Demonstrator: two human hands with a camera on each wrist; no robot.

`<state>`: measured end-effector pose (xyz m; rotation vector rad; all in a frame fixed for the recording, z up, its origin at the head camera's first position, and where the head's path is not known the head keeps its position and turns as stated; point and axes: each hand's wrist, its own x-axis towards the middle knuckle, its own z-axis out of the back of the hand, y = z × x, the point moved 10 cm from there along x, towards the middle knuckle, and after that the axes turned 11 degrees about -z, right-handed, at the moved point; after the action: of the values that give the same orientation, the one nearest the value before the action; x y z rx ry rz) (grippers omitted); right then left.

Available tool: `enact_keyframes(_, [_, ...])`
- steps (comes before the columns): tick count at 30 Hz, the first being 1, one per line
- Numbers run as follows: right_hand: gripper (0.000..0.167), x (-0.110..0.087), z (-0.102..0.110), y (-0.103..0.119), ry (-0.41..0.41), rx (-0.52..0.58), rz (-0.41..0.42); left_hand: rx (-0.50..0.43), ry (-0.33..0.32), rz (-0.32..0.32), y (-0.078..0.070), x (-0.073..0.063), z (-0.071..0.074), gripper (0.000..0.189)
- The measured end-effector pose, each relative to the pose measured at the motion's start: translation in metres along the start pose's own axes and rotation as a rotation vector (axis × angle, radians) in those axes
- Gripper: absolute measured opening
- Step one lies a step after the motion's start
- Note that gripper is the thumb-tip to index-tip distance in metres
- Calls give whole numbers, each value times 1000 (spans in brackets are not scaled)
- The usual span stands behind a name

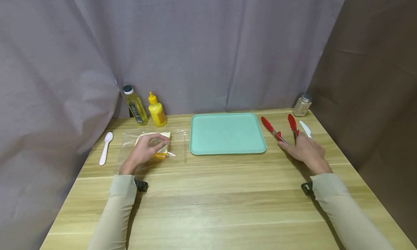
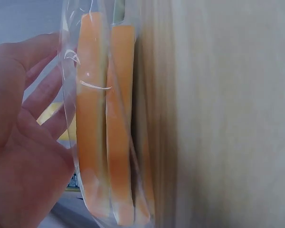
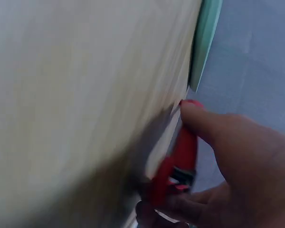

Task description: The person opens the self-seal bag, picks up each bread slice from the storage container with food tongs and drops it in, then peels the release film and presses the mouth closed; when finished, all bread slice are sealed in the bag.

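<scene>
Red-tipped tongs point(image 1: 267, 123) gripped by right hand point(image 1: 305, 150); left hand point(image 1: 143, 150) unclenched over bagged bread point(image 2: 118, 114).

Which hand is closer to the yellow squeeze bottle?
Left: the left hand is at the bagged bread, in front of the yellow squeeze bottle. The right hand holds the red-tipped tongs, beyond the green tray.

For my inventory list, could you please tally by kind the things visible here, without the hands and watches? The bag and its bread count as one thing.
Bottles: 2 (dark-capped bottle, yellow squeeze bottle)
Jar: 1
Tray: 1
Tongs: 1
Spoon: 1
Knife: 1
Bag with bread: 1
Total: 8
</scene>
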<state>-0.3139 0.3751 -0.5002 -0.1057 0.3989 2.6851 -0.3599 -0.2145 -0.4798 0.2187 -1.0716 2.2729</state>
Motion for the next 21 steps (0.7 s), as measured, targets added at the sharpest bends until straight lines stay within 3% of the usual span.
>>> enact_keyframes(8, [85,1,0,2,-8,-68,-2,26,10,8,-1,1,0,21])
enact_keyframes(14, [104,0,20,15,-124,38,14,21,10,8,-8,4,3,23])
enact_keyframes(18, [109,-1,35,38,-204,139,36,-17,-59,-19,-16,13,10,22])
enact_keyframes(21, [93,-2,38,69,-234,210,112,-23,-146,-55,-21,28,16,22])
